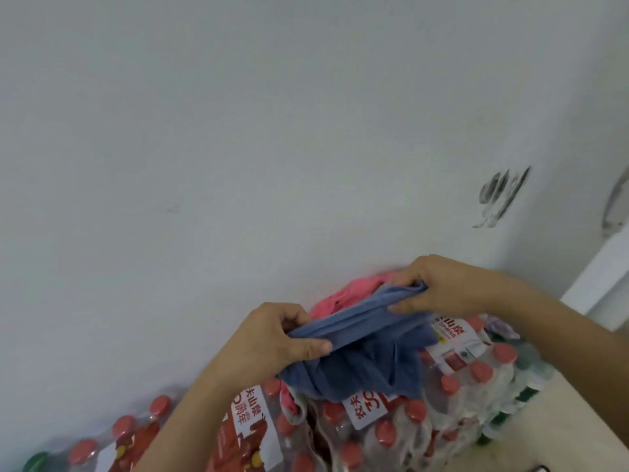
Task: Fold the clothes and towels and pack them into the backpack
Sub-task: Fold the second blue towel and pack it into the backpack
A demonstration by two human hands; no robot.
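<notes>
- White wall (238, 131) fills most of my view, with dark scuff marks (503, 195) on its right side.
- Between my hands I hold a blue cloth (357, 366) above the shrink-wrapped packs of red-capped water bottles (469, 369).
- My left hand (279, 338) pinches one end of its top edge, thumb over curled fingers.
- My right hand (439, 287) grips the other end, higher and farther from me.
- That gathered top edge is the cloth's long axis: it runs from lower left up to upper right, pulled fairly taut.
- Below the edge, the remaining cloth hangs in loose folds, closer to my left hand, and covers part of the bottle packs.
- Just behind the cloth lies a bunched pink garment (343, 294); I cannot tell whether they touch.
</notes>
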